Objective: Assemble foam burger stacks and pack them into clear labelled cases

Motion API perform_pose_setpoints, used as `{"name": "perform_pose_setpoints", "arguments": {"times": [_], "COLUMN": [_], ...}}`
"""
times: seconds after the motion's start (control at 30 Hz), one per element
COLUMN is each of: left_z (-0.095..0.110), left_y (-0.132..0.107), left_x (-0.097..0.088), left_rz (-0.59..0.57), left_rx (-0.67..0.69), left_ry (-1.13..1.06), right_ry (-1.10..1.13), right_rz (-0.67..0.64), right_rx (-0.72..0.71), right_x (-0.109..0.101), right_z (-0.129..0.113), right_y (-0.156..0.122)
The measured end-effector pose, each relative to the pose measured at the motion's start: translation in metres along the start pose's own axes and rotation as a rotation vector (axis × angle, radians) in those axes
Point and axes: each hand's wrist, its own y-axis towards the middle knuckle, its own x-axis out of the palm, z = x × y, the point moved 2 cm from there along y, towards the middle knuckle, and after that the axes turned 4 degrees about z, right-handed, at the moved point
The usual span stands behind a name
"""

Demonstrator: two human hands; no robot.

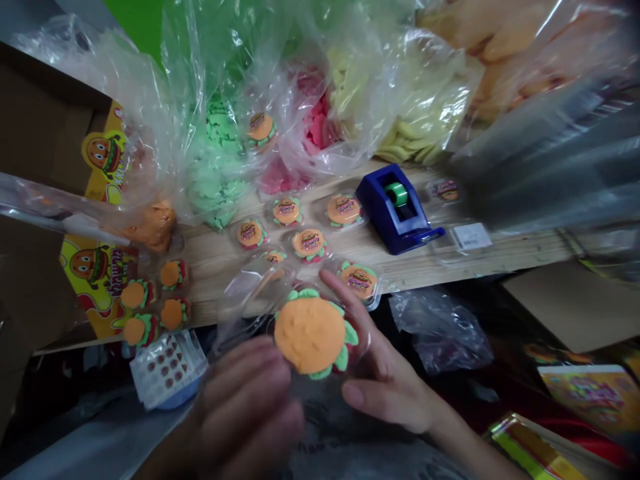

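My right hand (395, 380) holds an open clear plastic clamshell between thumb and fingers, its index finger stretched along the side. Inside lies a burger-shaped piece (311, 333) with an orange bun top and green leafy edges. The clear lid (250, 293) stands tipped up on the left. My left hand (245, 400) is at the left edge of the burger piece, smeared by motion; whether it grips anything does not show. Just beyond, several packed burgers with printed stickers, such as a burger pack (309, 244), sit on the wooden table (215, 267).
A blue tape dispenser (395, 210) with green tape stands behind the packs. Plastic bags of green pieces (217, 160), red pieces (317, 123) and yellow pieces (410, 140) line the back. Small burgers (173, 312) and a sticker sheet (167, 367) are at left, beside a cardboard box (45, 113).
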Motion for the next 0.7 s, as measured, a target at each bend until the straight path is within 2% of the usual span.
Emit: {"name": "perform_pose_setpoints", "arguments": {"times": [0.07, 0.1, 0.13, 0.2, 0.47, 0.7], "left_z": [0.007, 0.008, 0.007, 0.006, -0.001, -0.006], "left_y": [0.006, 0.009, 0.012, 0.017, 0.011, 0.003], "left_x": [0.005, 0.01, 0.014, 0.02, 0.028, 0.033], "left_rz": [-0.009, -0.041, -0.082, -0.089, -0.165, -0.114], "left_rx": [0.237, 0.275, 0.251, 0.191, 0.073, 0.007], "left_ry": [0.059, 0.091, 0.111, 0.099, -0.14, -0.261], "right_ry": [0.048, 0.053, 0.042, -0.008, -0.124, -0.119], "right_rz": [-0.022, -0.026, -0.016, 0.018, 0.142, 0.146], "right_rx": [0.013, 0.013, 0.007, -0.015, -0.027, -0.057], "right_x": [0.003, 0.005, 0.006, 0.006, -0.001, -0.001], "right_z": [-0.002, -0.003, -0.004, -0.006, -0.001, -0.003], "right_y": [0.001, 0.001, 0.002, 0.002, -0.001, 0.0]}}
